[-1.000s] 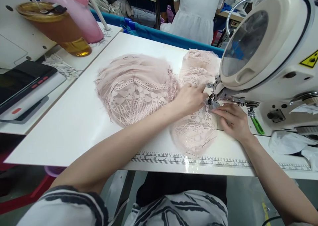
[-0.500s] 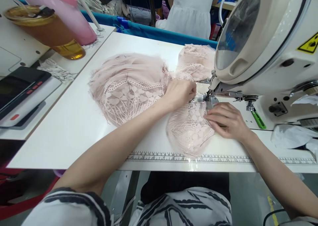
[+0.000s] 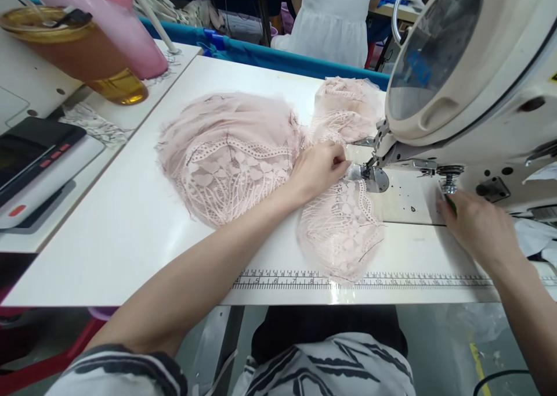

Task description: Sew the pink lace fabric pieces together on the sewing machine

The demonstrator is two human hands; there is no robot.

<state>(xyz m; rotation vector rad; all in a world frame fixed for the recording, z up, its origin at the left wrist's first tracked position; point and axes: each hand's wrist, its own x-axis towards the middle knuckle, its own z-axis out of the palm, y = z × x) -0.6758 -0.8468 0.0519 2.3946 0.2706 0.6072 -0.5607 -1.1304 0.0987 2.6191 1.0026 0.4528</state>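
Observation:
A pink lace piece (image 3: 342,233) lies on the white table (image 3: 130,210) with its top edge under the presser foot (image 3: 369,175) of the sewing machine (image 3: 474,76). My left hand (image 3: 319,166) pinches the lace just left of the foot, fingers pressed together. Off the lace, my right hand (image 3: 478,230) is under the machine arm. Its fingertips reach a green-handled tool (image 3: 450,204). This hand is smeared, so its grip is unclear. A larger heap of pink lace (image 3: 226,146) lies left of my left hand, and another piece (image 3: 348,103) sits behind the needle.
A measuring scale (image 3: 296,280) runs along the table's front edge. At the left stand an amber cup (image 3: 82,53), a pink container (image 3: 126,24) and a control panel (image 3: 35,158). A person in white (image 3: 335,18) is beyond the blue divider (image 3: 270,56).
My right hand left the lace edge by the presser foot and moved right, to the green tool under the machine arm. My left hand stayed pinched on the lace.

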